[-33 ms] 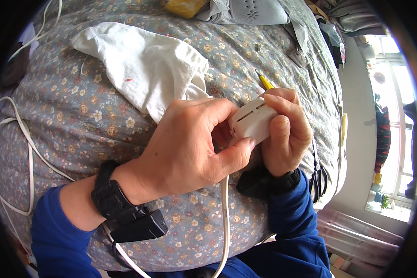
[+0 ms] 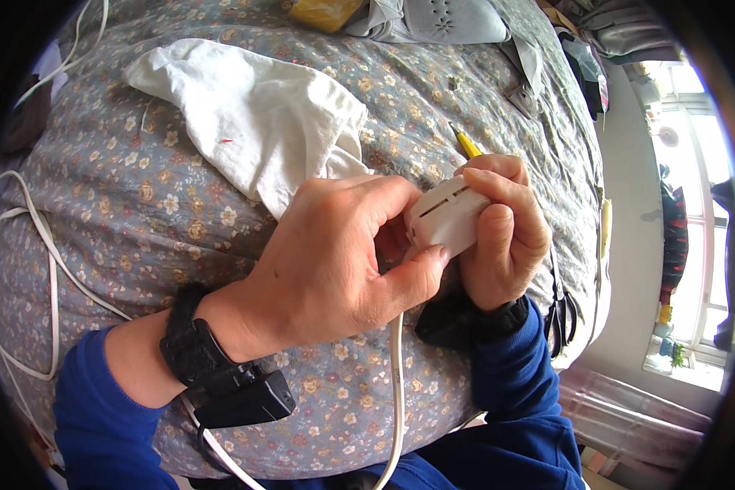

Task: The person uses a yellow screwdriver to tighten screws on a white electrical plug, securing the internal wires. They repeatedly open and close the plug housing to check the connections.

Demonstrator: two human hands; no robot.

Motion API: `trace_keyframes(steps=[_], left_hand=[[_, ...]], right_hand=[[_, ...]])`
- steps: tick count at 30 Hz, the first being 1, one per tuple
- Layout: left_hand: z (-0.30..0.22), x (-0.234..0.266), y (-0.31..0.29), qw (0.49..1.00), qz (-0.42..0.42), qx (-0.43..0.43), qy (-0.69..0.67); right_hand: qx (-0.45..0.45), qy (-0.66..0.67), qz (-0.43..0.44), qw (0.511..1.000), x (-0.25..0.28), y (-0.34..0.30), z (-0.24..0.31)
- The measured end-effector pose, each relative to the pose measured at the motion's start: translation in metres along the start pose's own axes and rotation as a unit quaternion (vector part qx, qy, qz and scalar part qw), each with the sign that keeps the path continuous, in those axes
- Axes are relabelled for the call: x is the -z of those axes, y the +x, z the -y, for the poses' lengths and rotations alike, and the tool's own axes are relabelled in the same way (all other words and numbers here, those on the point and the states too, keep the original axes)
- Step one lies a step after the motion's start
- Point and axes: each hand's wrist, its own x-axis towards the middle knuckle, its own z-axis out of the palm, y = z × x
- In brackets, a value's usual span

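Observation:
Both hands hold a small white plastic housing (image 2: pixel 447 219) in front of me. It has rounded edges and a dark narrow slot along its upper side. My left hand (image 2: pixel 335 253) closes on its left end, with the thumb pressed along the lower edge. My right hand (image 2: pixel 506 233) grips the right end with curled fingers and thumb. A white cable (image 2: pixel 398 384) hangs below my left hand; where it meets the housing is hidden. Beyond my right hand a yellow tool with a dark pointed tip (image 2: pixel 467 144) sticks out; whether it lies on the bed or is held I cannot tell.
A floral bedspread (image 2: pixel 286 441) lies under everything. A crumpled white cloth (image 2: pixel 253 114) lies beyond my left hand. More white cable (image 2: pixel 53 269) loops at the left. Black-handled scissors (image 2: pixel 560 320) are at the right edge. A grey perforated item (image 2: pixel 453 20) lies at the far side.

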Motion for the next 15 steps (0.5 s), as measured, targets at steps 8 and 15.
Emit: trace_keyframes(steps=[8, 15], left_hand=[[-0.003, -0.009, -0.002, 0.986, -0.040, -0.128, 0.103], [-0.003, -0.010, -0.002, 0.961, -0.072, -0.212, 0.162]], right_hand=[[0.019, 0.000, -0.002, 1.000, -0.007, -0.003, 0.004], [0.061, 0.058, 0.007, 0.996, -0.001, -0.010, 0.002]])
